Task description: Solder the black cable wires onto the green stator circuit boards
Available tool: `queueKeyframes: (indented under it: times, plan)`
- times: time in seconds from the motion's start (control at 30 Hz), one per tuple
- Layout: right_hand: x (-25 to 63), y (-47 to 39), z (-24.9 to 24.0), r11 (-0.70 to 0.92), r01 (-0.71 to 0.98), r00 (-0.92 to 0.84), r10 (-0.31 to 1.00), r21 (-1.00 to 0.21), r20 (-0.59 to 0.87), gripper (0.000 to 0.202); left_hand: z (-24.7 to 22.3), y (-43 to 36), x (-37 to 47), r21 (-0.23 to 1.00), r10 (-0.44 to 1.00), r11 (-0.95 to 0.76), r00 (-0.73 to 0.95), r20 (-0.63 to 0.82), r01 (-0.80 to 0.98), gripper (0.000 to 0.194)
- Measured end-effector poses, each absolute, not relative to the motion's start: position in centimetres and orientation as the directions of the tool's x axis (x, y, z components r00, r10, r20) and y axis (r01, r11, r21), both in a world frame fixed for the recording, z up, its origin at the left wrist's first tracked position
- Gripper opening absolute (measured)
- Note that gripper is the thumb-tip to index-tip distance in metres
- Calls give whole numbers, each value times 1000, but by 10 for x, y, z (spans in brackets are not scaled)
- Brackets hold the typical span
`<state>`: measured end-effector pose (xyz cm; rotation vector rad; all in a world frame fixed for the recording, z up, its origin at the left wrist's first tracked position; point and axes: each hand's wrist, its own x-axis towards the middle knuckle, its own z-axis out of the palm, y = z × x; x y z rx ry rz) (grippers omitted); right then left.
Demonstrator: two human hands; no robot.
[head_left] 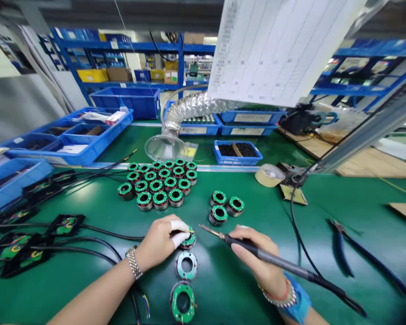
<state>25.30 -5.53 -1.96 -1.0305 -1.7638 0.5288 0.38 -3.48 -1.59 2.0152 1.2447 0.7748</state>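
Note:
My left hand (167, 237), with white covers on thumb and finger, pinches at a ring-shaped part (191, 239) topped by a green circuit board; a thin yellow wire shows at the fingertips. In my right hand (257, 253) is a black soldering iron (274, 259), its tip pointing left, a little apart from that ring. Two more rings, one pale (180, 266) and one green (190, 302), lie below in a column. Three green-topped rings (218, 215) stand beyond the iron's tip. Farther back on the left, several similar rings (156, 185) are grouped closely.
Black cables (98, 231) and black pieces with green boards (66, 225) cover the left. Pliers (341, 230), a tape roll (269, 174) and a soldering stand (292, 176) are right. Behind are a fume hood (165, 146) and a blue bin (237, 160). Paper (274, 49) hangs above.

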Motion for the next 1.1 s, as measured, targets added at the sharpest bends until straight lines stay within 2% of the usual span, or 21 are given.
queueKeyframes:
  times: [0.23,0.57,0.87,1.1]
  plan:
    - [253,-55,-21,512,356,-207,859,-782,468,5,-13,-31,0,735,873,-393,475,110,552,11]
    - [248,-55,-17,482,322,-284,870,-815,402,7,-15,-27,5,720,867,-421,478,141,552,6]
    - [249,-53,-21,410,268,-268,901,-872,341,6,-13,-27,2,729,854,-438,496,155,527,9]
    - [248,-53,-20,411,271,-277,899,-870,338,7,-13,-25,3,727,853,-440,499,154,528,10]
